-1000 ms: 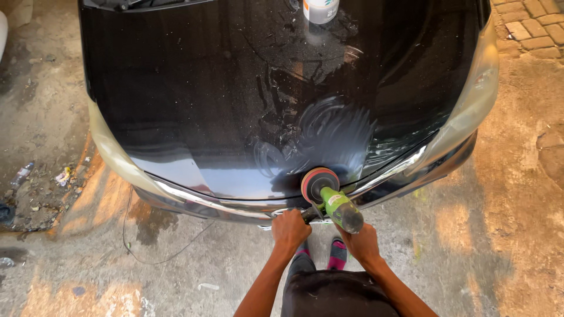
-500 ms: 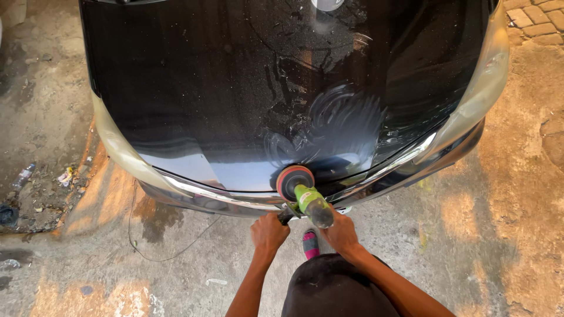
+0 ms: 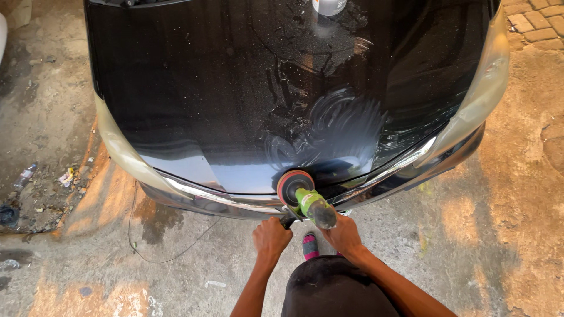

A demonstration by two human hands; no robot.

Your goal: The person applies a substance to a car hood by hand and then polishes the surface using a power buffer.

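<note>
The polisher (image 3: 308, 202) sits at the near edge of the black hood (image 3: 235, 88), close to the centre line of the car. Its round red-rimmed pad (image 3: 295, 185) lies flat on the paint, just left of a swirled, hazy patch of polish (image 3: 335, 132) that spreads to the far right of it. The green body runs from the pad back toward the person, angled near and slightly right.

Left hand (image 3: 271, 236): closed in a fist on a dark side handle, near-left of the pad. Right hand (image 3: 342, 233): wrapped round the rear of the body, near-right of the pad. The right hand lies on the long axis; the left stands off to the side. Both are about equally close to the pad.

A white bottle (image 3: 329, 6) stands on the hood at the far edge, well apart. A thin cord (image 3: 170, 249) trails over the ground on the left.
</note>
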